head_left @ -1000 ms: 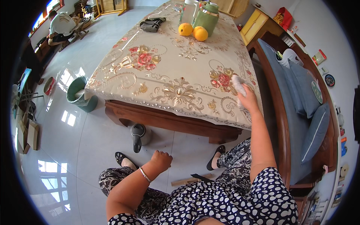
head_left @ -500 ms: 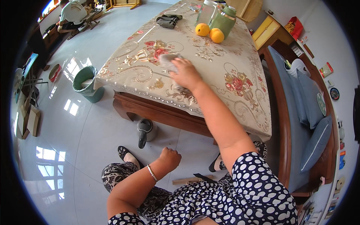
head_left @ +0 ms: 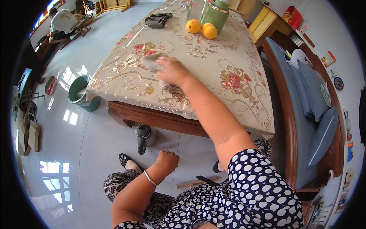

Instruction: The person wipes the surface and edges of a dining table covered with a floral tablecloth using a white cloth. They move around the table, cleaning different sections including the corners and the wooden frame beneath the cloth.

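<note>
My right hand (head_left: 174, 71) is closed on a grey cleaning cloth (head_left: 151, 62) and presses it to the patterned tablecloth (head_left: 206, 82). Part of the cloth shows beyond my fingers and part below my palm. The fabric beneath is beige with red and gold flowers. My left hand (head_left: 167, 159), with a bracelet at the wrist, hangs in a loose fist in front of the table, touching nothing; no object shows in it. Two oranges (head_left: 193, 26) lie farther back, beside a green vacuum flask (head_left: 215, 16) and a clear jug (head_left: 195, 10).
A dark folded pouch (head_left: 158, 20) lies at the table's far left. On the floor stand an electric kettle (head_left: 145, 135) near the table's front and a lined green bin (head_left: 84, 93) by its left corner. A blue-cushioned wooden bench (head_left: 291, 114) runs along the right. Another person (head_left: 63, 23) sits far left.
My right hand has slid the cloth a little to the left over the tablecloth. The whole view has shifted slightly. My left hand stays in its loose fist.
</note>
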Available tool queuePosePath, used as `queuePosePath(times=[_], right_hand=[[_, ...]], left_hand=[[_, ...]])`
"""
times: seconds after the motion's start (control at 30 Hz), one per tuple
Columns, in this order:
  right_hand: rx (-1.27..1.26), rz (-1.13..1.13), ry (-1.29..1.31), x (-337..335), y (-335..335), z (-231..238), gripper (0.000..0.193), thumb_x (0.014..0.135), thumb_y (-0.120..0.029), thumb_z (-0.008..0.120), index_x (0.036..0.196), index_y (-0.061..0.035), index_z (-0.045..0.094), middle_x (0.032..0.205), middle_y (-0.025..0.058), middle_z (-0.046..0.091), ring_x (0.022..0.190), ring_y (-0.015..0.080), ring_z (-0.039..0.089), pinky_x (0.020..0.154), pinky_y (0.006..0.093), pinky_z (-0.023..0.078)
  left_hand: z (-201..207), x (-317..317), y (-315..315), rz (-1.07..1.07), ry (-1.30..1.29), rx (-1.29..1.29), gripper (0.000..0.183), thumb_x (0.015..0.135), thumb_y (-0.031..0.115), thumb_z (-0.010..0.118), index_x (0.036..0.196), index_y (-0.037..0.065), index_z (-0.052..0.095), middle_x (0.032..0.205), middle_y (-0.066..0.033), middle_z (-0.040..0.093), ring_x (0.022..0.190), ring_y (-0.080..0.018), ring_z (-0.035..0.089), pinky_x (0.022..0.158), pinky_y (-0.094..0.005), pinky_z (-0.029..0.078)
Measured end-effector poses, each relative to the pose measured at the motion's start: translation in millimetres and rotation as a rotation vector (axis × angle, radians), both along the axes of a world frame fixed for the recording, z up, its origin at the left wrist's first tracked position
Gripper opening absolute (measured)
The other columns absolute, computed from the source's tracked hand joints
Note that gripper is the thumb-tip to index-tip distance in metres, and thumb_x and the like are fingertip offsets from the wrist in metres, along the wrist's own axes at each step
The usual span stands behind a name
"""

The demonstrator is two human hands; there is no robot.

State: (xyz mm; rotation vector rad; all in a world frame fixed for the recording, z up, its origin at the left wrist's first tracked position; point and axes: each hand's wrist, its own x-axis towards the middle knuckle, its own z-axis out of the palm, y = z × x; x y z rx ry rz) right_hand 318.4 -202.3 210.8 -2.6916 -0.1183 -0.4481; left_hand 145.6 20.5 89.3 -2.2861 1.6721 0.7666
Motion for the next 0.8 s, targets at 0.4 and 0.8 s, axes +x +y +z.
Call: queuePosePath(times=[0.4, 0.8], right_hand=[[0.054, -0.617, -0.045, -212, -204, -26, 0.051, 0.079, -0.026, 0.058, 0.121, 0.0011, 0.052, 0.126, 0.0184, 0.052, 0.118, 0.0310, 0.048, 0.101, 0.0361, 0.037], [-0.028, -0.866, 0.006, -327, -243, -38, 0.051, 0.077, -0.025, 0.057, 0.123, -0.0013, 0.052, 0.128, 0.0158, 0.051, 0.120, 0.0303, 0.045, 0.101, 0.0362, 0.035]], left_hand=[[-6, 0, 4, -0.026, -0.024, -0.020, 0.033, 0.080, 0.040, 0.062, 0.099, 0.012, 0.062, 0.098, -0.0069, 0.063, 0.094, -0.0249, 0.061, 0.082, -0.0381, 0.045], [-11, -6, 16, -0.040, -0.050, -0.039, 0.033, 0.079, 0.040, 0.063, 0.099, 0.013, 0.062, 0.096, -0.0068, 0.064, 0.092, -0.0250, 0.062, 0.079, -0.0383, 0.045]])
